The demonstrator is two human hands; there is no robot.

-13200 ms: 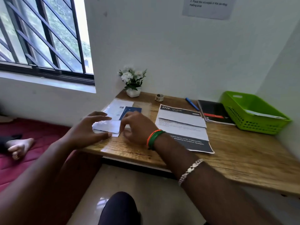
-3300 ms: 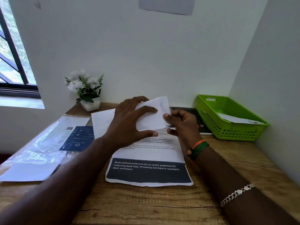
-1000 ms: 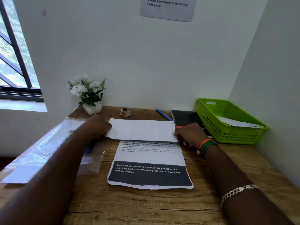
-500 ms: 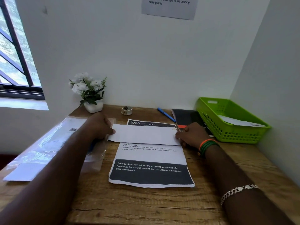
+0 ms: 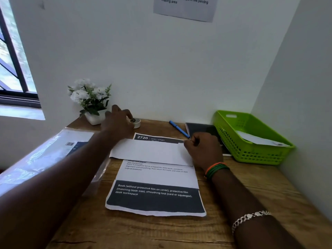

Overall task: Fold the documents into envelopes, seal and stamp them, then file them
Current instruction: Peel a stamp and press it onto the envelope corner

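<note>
A white envelope [image 5: 150, 151] lies crosswise on a printed document [image 5: 156, 177] in the middle of the wooden desk [image 5: 260, 191]. My right hand [image 5: 203, 150] is curled on the envelope's right end and holds it down. My left hand [image 5: 116, 123] is stretched to the back of the desk, fingers apart, with its fingertips at a small white round roll [image 5: 136, 122] beside the flower pot [image 5: 93, 117]. I cannot tell whether the fingers touch the roll. The envelope's left end lies free, partly hidden by my left forearm.
A green basket [image 5: 251, 153] at the back right holds another white envelope [image 5: 256, 139]. A blue pen [image 5: 178, 129] and a black notebook [image 5: 201, 128] lie behind my right hand. A clear plastic pack [image 5: 45, 155] covers the desk's left side. A notice [image 5: 185, 6] hangs on the wall.
My left hand has let go of the envelope's left end and moved back to the small round roll. The right hand stays on the envelope's right end.
</note>
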